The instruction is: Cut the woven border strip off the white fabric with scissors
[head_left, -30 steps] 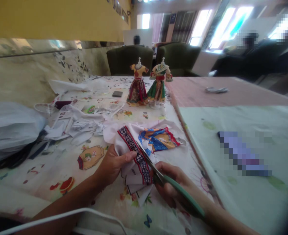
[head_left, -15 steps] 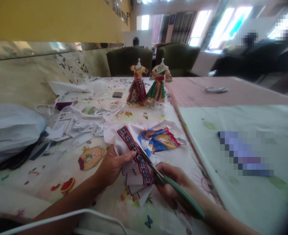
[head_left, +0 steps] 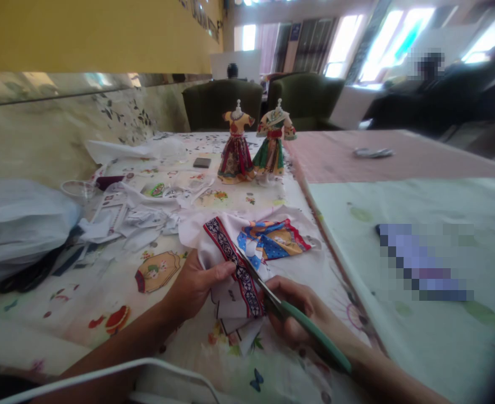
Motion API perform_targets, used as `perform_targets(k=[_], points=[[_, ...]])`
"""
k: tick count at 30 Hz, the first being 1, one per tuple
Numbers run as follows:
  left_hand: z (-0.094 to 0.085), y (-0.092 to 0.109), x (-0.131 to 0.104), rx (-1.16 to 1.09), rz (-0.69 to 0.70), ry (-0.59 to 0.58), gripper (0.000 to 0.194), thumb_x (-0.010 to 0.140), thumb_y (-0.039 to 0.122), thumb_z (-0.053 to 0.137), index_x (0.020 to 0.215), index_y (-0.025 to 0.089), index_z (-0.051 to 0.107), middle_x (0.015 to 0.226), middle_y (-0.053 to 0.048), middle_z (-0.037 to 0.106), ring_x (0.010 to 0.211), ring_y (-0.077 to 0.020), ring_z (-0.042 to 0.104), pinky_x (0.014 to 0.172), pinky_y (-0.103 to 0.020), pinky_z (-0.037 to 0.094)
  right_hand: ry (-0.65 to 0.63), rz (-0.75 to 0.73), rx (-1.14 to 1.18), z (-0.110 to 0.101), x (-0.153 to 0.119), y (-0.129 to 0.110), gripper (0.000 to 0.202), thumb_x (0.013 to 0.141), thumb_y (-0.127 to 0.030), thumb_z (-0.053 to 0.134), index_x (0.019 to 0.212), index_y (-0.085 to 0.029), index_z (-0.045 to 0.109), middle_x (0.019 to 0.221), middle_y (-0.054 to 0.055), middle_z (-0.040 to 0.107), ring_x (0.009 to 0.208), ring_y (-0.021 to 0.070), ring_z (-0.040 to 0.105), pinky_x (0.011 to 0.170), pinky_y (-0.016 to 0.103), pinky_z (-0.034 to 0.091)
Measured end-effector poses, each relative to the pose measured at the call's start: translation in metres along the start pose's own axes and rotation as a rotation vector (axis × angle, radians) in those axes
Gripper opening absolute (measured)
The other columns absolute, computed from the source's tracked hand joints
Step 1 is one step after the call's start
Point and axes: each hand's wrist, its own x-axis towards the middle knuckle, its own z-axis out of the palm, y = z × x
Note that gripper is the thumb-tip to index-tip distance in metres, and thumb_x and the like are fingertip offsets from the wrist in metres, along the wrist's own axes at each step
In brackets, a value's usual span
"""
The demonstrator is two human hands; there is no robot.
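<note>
My left hand pinches a white piece of fabric with a dark, red-edged patterned band, thumb on top. In my right hand are green-handled scissors. Their blades lie along the right edge of the band, beside my left thumb, and look almost closed. Just beyond the blades rests a blue, tan and red printed cloth piece on white material. To the left of my left hand lies a tan cut-out printed piece.
Two small dress forms in a maroon-skirted outfit and a green-skirted outfit stand at the back. White scraps and a white plastic bag lie left. A pixelated purple object rests right. A white cable crosses the front.
The scissors and the banded fabric have shifted very slightly. Both hands keep their hold, and the things on the table stay where they were.
</note>
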Motion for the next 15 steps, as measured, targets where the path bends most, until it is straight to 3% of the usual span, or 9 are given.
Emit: perform_targets(k=[10,15], points=[[0.0022,0.0013,0.0004,-0.004,-0.021,-0.014,0.029,0.071,0.027,0.089,0.096,0.019,0.077,0.084,-0.004,0.08,0.075,-0.0202,0.073,0.073,-0.032,0.061,0.004,0.041,0.014,-0.0007,-0.0014,-0.0028,0.064,0.07,-0.073,0.082,0.095,-0.017,0.062,0.066,-0.006,0.052,0.049,0.0064,0.037,0.042,0.02,0.024],[0.0005,0.0002,-0.0001,0.019,-0.027,0.003,0.031,0.072,0.028,0.089,0.099,0.019,0.076,0.088,-0.005,0.08,0.078,-0.0226,0.074,0.073,-0.033,0.061,-0.001,0.07,0.042,0.0003,-0.0028,-0.0016,0.062,0.071,-0.07,0.083,0.095,-0.017,0.061,0.062,-0.008,0.051,0.044,0.0048,0.037,0.038,0.018,0.024]])
